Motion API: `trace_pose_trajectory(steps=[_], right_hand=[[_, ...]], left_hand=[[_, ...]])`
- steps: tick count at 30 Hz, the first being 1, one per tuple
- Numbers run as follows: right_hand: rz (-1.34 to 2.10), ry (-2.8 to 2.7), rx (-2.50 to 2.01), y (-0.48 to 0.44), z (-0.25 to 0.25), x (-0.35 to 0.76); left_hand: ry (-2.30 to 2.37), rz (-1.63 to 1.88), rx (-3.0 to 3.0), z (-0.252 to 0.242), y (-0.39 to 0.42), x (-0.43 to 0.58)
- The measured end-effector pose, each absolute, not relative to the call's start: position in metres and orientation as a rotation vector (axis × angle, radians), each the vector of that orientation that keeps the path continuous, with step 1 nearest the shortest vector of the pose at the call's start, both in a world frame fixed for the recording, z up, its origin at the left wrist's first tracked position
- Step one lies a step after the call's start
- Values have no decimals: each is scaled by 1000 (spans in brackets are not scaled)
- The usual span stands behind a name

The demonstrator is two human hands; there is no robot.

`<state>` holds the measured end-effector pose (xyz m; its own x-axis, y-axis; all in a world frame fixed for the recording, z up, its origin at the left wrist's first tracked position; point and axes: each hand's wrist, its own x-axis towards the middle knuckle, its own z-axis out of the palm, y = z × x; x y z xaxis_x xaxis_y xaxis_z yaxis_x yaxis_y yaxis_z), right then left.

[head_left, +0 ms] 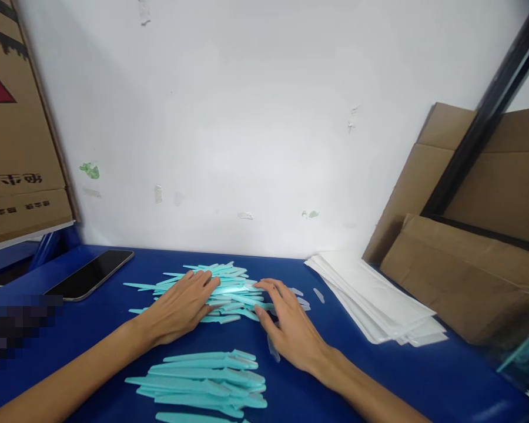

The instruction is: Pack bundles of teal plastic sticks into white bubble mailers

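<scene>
A loose pile of turquoise eyebrow razors (229,302) lies on the blue table. My left hand (183,305) rests over the pile's left part, its fingers curled around a razor whose right end points toward my other hand. My right hand (291,329) is at the pile's right end, thumb and index finger apart with razor ends between and beside them; its other fingers are partly hidden. Clear blade covers (318,295) lie loose to the right of the pile, one partly under my right hand. Nearer me is a neater group of eyebrow razors (203,379), lying side by side.
A phone (92,275) lies at the table's left rear. White flat bags or sheets (374,299) are stacked at right. Cardboard (467,270) leans there beside a black frame bar. A printed carton (22,129) stands left; a white wall (264,117) closes the back.
</scene>
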<state>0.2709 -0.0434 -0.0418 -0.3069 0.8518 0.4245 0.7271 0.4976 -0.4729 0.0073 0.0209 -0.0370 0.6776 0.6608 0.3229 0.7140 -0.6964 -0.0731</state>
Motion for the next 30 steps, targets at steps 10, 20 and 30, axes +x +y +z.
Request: trace_pose_trajectory(steps=[10, 20, 30], right_hand=[[281, -2108, -1286, -43, -37, 273], [321, -2068, -1295, -42, -38, 273], [436, -1999, -1301, -39, -46, 276]], left_hand=[[-1157, -529, -2716, -45, 27, -1], [-1168, -504, -2556, -45, 33, 0], [-1345, -263, -2451, -28, 25, 2]])
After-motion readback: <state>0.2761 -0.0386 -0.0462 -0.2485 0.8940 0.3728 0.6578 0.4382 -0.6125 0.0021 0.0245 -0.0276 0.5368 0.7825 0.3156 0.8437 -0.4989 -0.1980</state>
